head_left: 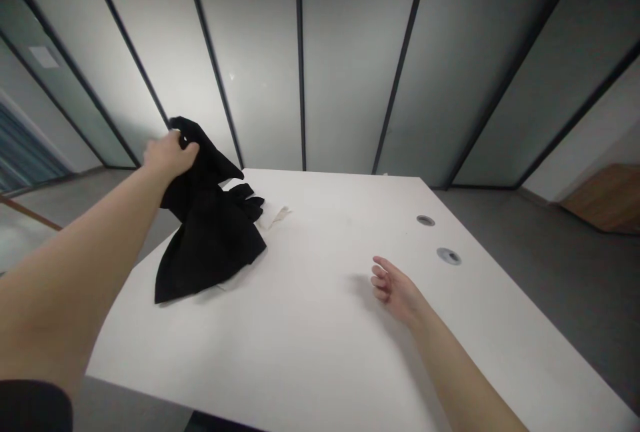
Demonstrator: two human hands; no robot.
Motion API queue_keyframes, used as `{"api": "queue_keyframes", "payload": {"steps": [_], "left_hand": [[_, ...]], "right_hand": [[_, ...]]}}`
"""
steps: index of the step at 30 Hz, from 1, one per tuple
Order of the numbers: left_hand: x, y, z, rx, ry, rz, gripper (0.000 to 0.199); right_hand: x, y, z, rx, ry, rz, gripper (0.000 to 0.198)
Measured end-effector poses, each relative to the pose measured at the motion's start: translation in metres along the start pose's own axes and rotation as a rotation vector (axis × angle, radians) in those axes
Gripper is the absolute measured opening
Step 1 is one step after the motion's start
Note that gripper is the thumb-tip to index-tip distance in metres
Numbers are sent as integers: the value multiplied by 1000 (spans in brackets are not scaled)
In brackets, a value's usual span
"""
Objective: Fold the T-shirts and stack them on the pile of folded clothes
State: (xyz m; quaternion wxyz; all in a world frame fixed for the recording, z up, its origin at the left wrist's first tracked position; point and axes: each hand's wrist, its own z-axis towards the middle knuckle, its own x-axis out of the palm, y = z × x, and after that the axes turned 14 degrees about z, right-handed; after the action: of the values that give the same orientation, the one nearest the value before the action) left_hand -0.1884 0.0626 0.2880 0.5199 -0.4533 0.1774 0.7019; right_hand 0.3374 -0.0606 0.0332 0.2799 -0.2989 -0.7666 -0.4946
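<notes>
Bunched black cloth (pixel 210 239), perhaps a garment, lies on the left part of the white table (pixel 320 325). My left hand (pixel 171 154) grips its upper end and holds that part raised above the far left edge. The lower part spreads over the tabletop. A pale strip (pixel 275 217), like a strap or ribbon, pokes out beside the black folds. Over the middle right of the table is my right hand (pixel 393 289), with fingers loosely curled, thumb side up, and nothing visible in it. It is well apart from the cloth.
Two round grommets, one farther (pixel 425 221) and one nearer (pixel 449 256), are set into the table's right side. Frosted glass panels (pixel 345 72) in dark frames stand behind the table. A wooden piece (pixel 605 199) rests on the floor at the far right.
</notes>
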Motion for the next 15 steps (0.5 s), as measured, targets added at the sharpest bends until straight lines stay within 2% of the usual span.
{"api": "queue_keyframes", "payload": {"steps": [2,4,5,6,8,10,12,15], "left_hand": [[37,2,-28,3,158,152,73],[80,1,-73,45,377,219,79],[102,1,-99,-6,494,255,82],[122,2,-126,-30,552,281,82],[152,6,-172,27,469,337,74],[166,11,-200,121,352,364,64],[166,15,-207,155,316,349,57],[153,22,-186,23,247,273,60]], "right_hand": [[-4,-2,4,-13,-39,-49,32],[-8,-5,6,-30,-52,-128,30],[-9,-6,6,-33,-58,-166,29],[-10,-8,6,-30,-68,-197,28],[-11,-10,6,-15,-87,-230,28],[-10,-12,6,0,-96,-240,30],[-9,-13,6,3,-91,-251,30],[-7,-14,6,-2,-78,-269,29]]}}
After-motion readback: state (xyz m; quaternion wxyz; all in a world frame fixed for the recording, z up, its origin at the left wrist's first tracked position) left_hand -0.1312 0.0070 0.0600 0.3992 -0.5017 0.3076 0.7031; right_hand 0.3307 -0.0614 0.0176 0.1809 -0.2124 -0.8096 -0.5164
